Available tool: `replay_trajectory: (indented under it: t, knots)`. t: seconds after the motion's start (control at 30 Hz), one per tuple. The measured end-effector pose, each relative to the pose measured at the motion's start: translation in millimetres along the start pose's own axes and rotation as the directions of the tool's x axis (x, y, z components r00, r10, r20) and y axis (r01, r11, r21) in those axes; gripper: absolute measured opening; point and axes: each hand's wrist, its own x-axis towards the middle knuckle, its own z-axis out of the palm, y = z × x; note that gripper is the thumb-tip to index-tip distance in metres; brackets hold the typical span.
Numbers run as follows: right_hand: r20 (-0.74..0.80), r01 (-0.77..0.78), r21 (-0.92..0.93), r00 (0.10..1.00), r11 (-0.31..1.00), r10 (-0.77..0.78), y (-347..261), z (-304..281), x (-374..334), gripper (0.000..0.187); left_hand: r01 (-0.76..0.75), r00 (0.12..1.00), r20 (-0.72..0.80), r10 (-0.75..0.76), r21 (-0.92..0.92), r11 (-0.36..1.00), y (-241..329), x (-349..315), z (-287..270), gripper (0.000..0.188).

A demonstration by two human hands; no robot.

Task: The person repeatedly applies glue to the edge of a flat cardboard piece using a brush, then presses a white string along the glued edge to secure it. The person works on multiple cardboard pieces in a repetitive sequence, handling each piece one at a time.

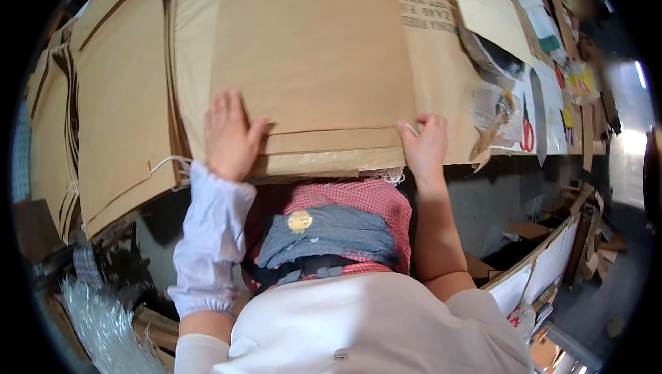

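A large brown kraft paper bag [314, 50] lies in front of me with its folded edge towards me. My left hand [231, 136] rests flat on its left near corner, fingers stretched out and thumb apart. At the right near corner my right hand [425, 143] is closed in a pinch, and a small bit of white cord [412, 128] shows between thumb and forefinger. More white cord ends [393, 176] hang below the table's front edge, between my hands.
Stacks of brown paper bags [124, 98] with white cords stand at left. On the right lie red-handled scissors [527, 133], a clear plastic bag [496, 112] and a pale sheet [486, 12]. Clear plastic wrap [103, 326] sits low left; cardboard boxes [527, 229] stand low right.
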Motion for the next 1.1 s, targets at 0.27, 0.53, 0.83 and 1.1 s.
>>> replay_trajectory:
  t: [0.27, 0.53, 0.83, 1.1]
  knots:
    - [-0.046, 0.003, 0.769, 0.998, 0.64, 0.051, 24, 21, 4, 0.04, 0.035, 0.994, -0.082, -0.076, -0.416, 0.909, -35, -18, 0, 0.055]
    - [0.255, -0.086, 0.662, 0.96, 0.744, -0.116, 27, -57, -5, 0.035, 0.44, 0.85, 0.427, -0.309, -0.898, -0.032, -2, -66, -39, 0.019]
    - [0.242, 0.09, 0.752, 0.884, 0.653, -0.4, -99, 11, -41, 0.032, 0.094, 0.712, -0.66, -0.241, -0.251, 0.964, -87, -147, -131, 0.016]
    - [0.592, -0.367, 0.806, 0.453, 0.465, -0.667, -297, 75, -73, 0.036, 0.331, 0.574, -0.538, -0.617, -0.537, 0.776, -338, -181, -188, 0.022]
